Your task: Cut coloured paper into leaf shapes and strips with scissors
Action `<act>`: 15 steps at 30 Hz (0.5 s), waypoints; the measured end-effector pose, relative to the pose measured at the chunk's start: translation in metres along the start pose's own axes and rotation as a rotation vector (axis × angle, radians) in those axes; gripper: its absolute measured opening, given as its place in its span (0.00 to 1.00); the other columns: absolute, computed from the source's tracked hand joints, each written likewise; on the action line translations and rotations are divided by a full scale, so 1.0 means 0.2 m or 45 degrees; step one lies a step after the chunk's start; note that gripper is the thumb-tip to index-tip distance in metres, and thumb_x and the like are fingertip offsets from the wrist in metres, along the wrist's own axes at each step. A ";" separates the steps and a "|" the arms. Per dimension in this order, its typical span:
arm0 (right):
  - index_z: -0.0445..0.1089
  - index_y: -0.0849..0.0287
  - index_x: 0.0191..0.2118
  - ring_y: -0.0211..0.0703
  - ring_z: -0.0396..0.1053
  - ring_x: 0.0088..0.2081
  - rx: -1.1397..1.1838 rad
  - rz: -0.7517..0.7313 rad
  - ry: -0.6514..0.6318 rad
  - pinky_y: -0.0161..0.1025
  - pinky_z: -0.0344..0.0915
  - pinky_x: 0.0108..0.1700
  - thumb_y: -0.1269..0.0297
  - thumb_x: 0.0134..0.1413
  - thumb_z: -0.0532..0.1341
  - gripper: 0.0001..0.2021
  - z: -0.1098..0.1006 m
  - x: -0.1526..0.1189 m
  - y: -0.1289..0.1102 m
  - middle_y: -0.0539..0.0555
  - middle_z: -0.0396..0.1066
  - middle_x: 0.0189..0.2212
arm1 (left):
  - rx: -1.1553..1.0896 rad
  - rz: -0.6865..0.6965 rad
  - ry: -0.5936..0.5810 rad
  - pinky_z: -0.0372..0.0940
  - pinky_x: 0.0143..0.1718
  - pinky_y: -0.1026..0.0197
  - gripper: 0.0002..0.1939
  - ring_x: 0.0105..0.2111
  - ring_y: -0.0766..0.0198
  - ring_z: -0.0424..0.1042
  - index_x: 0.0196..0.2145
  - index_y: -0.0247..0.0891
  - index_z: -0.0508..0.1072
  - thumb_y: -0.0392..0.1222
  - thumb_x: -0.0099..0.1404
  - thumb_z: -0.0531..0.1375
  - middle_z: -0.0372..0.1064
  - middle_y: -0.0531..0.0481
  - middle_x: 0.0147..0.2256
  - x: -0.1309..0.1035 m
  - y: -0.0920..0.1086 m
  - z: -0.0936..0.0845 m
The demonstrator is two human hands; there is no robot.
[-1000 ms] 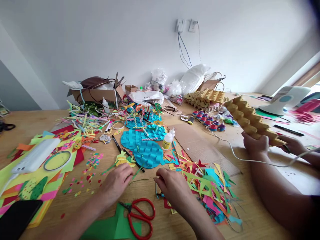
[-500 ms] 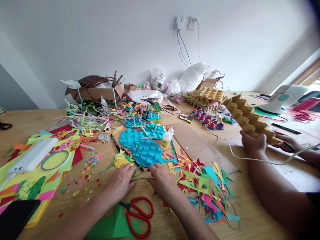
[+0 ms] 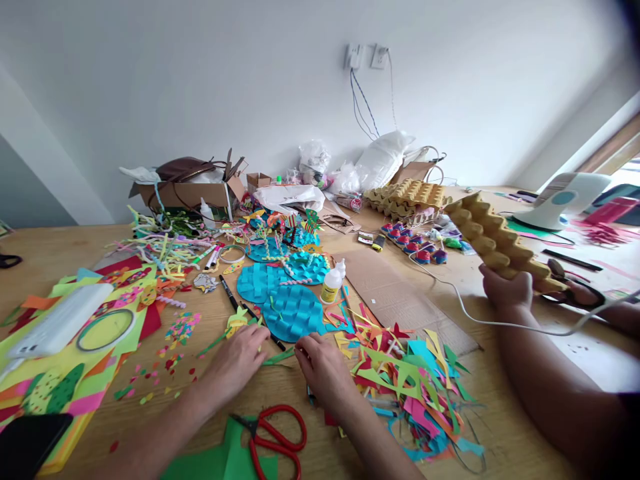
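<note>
A thin green paper strip point(image 3: 280, 357) stretches between my two hands, low over the table. My left hand point(image 3: 236, 363) has its fingers curled closed at the strip's left end. At the other end my right hand point(image 3: 324, 367) pinches it, the fingertips partly hidden. Just beyond my left hand lies a yellow paper cutout point(image 3: 237, 321) with green parts. Blue woven paper ovals point(image 3: 294, 313) rest ahead of both hands, beside a white glue bottle point(image 3: 331, 283). Red-handled scissors point(image 3: 280, 430) lie nearer me, partly on a green paper sheet point(image 3: 225, 457).
Colourful paper scraps point(image 3: 415, 380) are heaped on the right, by a cardboard sheet point(image 3: 395, 300). Farther right, another person's hand point(image 3: 507, 290) holds an egg tray point(image 3: 500, 237), with a white cable point(image 3: 500, 325) crossing in front. A power strip point(image 3: 63, 320) lies left on coloured paper.
My hands have stayed close together, with more of the green strip showing between them. The other person's scissors have shifted at the egg tray. The view has moved slightly.
</note>
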State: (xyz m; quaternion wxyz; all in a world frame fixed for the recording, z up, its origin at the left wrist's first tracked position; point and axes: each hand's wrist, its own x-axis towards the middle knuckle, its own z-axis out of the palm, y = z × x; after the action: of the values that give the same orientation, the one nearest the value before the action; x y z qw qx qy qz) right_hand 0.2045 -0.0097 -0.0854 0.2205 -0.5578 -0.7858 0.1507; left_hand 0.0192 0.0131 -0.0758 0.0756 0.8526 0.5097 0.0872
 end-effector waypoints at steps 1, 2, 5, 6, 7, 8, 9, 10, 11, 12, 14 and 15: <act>0.69 0.58 0.31 0.41 0.68 0.31 0.019 -0.014 0.036 0.34 0.60 0.31 0.70 0.55 0.53 0.08 0.00 0.00 0.01 0.53 0.70 0.30 | 0.019 0.013 0.022 0.62 0.38 0.60 0.07 0.37 0.60 0.66 0.35 0.39 0.67 0.32 0.59 0.53 0.67 0.49 0.34 0.03 -0.02 -0.03; 0.69 0.58 0.31 0.41 0.68 0.31 0.037 -0.025 0.069 0.34 0.60 0.31 0.70 0.56 0.53 0.08 0.00 0.00 0.01 0.53 0.70 0.29 | 0.041 0.028 0.048 0.61 0.39 0.59 0.07 0.38 0.59 0.65 0.36 0.39 0.68 0.33 0.60 0.52 0.66 0.48 0.35 0.06 -0.04 -0.06; 0.68 0.59 0.30 0.40 0.67 0.31 0.087 -0.039 0.143 0.33 0.59 0.32 0.70 0.55 0.53 0.08 -0.01 0.01 0.03 0.53 0.69 0.28 | 0.112 0.112 0.091 0.59 0.42 0.56 0.08 0.40 0.57 0.62 0.33 0.37 0.69 0.32 0.61 0.51 0.64 0.47 0.35 0.18 -0.09 -0.11; 0.68 0.59 0.30 0.40 0.67 0.31 0.101 -0.039 0.157 0.33 0.59 0.32 0.70 0.55 0.53 0.08 -0.01 0.01 0.03 0.53 0.69 0.28 | 0.131 0.149 0.089 0.59 0.42 0.56 0.08 0.40 0.57 0.62 0.33 0.37 0.69 0.31 0.61 0.52 0.64 0.47 0.35 0.21 -0.10 -0.11; 0.68 0.59 0.30 0.40 0.67 0.30 0.113 -0.036 0.166 0.33 0.59 0.32 0.70 0.55 0.53 0.08 -0.02 0.01 0.04 0.52 0.69 0.27 | 0.146 0.186 0.080 0.59 0.42 0.56 0.08 0.40 0.57 0.61 0.32 0.38 0.70 0.30 0.60 0.52 0.64 0.47 0.36 0.25 -0.11 -0.11; 0.68 0.59 0.29 0.39 0.67 0.30 0.124 -0.031 0.171 0.33 0.59 0.32 0.71 0.55 0.53 0.08 -0.02 0.01 0.04 0.52 0.69 0.27 | 0.160 0.220 0.068 0.59 0.41 0.57 0.08 0.40 0.57 0.61 0.31 0.38 0.70 0.30 0.60 0.53 0.64 0.47 0.35 0.27 -0.11 -0.09; 0.68 0.59 0.29 0.39 0.67 0.30 0.132 -0.025 0.174 0.33 0.59 0.32 0.71 0.55 0.53 0.08 -0.02 0.01 0.05 0.52 0.69 0.27 | 0.172 0.250 0.055 0.60 0.40 0.57 0.08 0.39 0.57 0.61 0.30 0.38 0.70 0.30 0.60 0.53 0.64 0.47 0.35 0.30 -0.11 -0.08; 0.68 0.59 0.29 0.39 0.67 0.30 0.139 -0.019 0.176 0.33 0.59 0.32 0.71 0.55 0.53 0.08 -0.02 0.01 0.05 0.52 0.69 0.27 | 0.183 0.274 0.043 0.60 0.39 0.58 0.08 0.39 0.58 0.61 0.29 0.38 0.71 0.30 0.60 0.53 0.64 0.48 0.34 0.32 -0.11 -0.07; 0.68 0.59 0.29 0.40 0.67 0.30 0.143 -0.014 0.177 0.33 0.59 0.32 0.71 0.55 0.53 0.08 -0.02 0.02 0.06 0.52 0.69 0.27 | 0.192 0.293 0.033 0.60 0.38 0.58 0.08 0.38 0.58 0.61 0.29 0.38 0.71 0.31 0.60 0.53 0.63 0.48 0.34 0.33 -0.11 -0.06; 0.68 0.60 0.29 0.40 0.67 0.30 0.146 -0.011 0.177 0.33 0.59 0.32 0.71 0.55 0.53 0.08 -0.02 0.02 0.07 0.52 0.69 0.27 | 0.200 0.307 0.024 0.60 0.37 0.58 0.08 0.37 0.58 0.61 0.28 0.38 0.71 0.31 0.60 0.53 0.63 0.48 0.33 0.34 -0.12 -0.05; 0.68 0.60 0.28 0.39 0.67 0.30 0.150 -0.010 0.174 0.32 0.59 0.32 0.71 0.54 0.54 0.08 -0.01 0.02 0.07 0.52 0.69 0.27 | 0.210 0.326 0.010 0.60 0.37 0.58 0.08 0.37 0.58 0.61 0.28 0.38 0.71 0.32 0.60 0.53 0.63 0.47 0.33 0.36 -0.12 -0.03; 0.68 0.60 0.28 0.39 0.67 0.30 0.152 -0.011 0.169 0.32 0.59 0.32 0.72 0.54 0.53 0.08 -0.01 0.02 0.07 0.52 0.69 0.27 | 0.213 0.333 0.003 0.60 0.37 0.58 0.08 0.37 0.58 0.61 0.28 0.38 0.71 0.32 0.60 0.53 0.63 0.47 0.33 0.37 -0.12 -0.03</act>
State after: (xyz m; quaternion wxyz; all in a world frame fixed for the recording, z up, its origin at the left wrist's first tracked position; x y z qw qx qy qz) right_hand 0.2166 -0.0016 -0.0892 0.3057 -0.5490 -0.7615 0.1589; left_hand 0.0309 0.0901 -0.0702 -0.0084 0.9150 0.3998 0.0545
